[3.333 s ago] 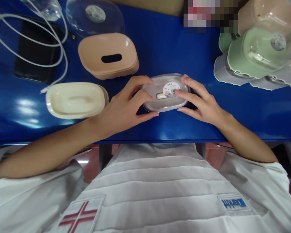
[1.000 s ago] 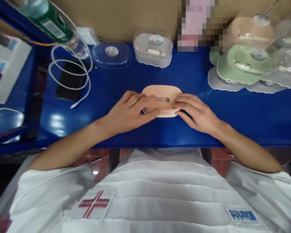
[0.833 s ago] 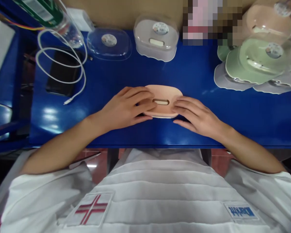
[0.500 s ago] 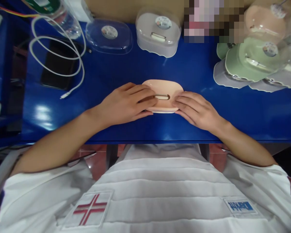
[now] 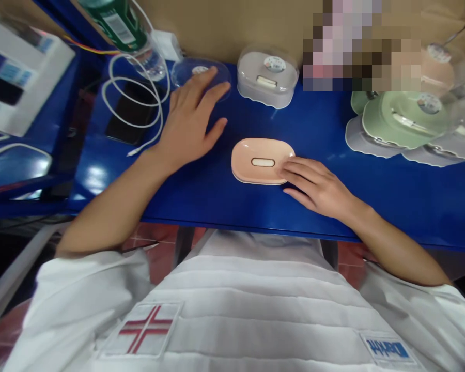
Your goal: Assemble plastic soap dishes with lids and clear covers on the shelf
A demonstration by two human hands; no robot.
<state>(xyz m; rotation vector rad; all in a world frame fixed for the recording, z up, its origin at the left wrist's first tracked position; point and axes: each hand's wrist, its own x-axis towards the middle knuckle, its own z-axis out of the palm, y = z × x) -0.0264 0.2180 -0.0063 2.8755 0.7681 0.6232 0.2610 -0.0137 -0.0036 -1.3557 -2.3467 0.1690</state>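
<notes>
An oval peach soap dish (image 5: 251, 173) with a white slot piece in its middle lies on the blue table (image 5: 225, 206). My right hand (image 5: 313, 183) rests its fingertips on the dish's right end, fingers stretched out. Farther left, my left hand (image 5: 196, 116) is spread over the near side of a clear plastic lid (image 5: 180, 72) with a round label, partly covering it. Whether the left fingers touch the lid I cannot tell. Behind the dish stands a grey soap dish (image 5: 251, 88) under its own clear labelled lid.
Several green, grey and peach dishes with clear lids, among them a green one (image 5: 383, 121), are piled at the right. On the left lie a black phone (image 5: 120, 126) and a coiled white cable (image 5: 155, 142), beside a green-labelled bottle (image 5: 126, 31). A white box (image 5: 31, 98) stands farther left.
My left hand has let go of the peach dish and moved up and left to the clear lid. My right hand stays at the dish's right end. The view has shifted left.
</notes>
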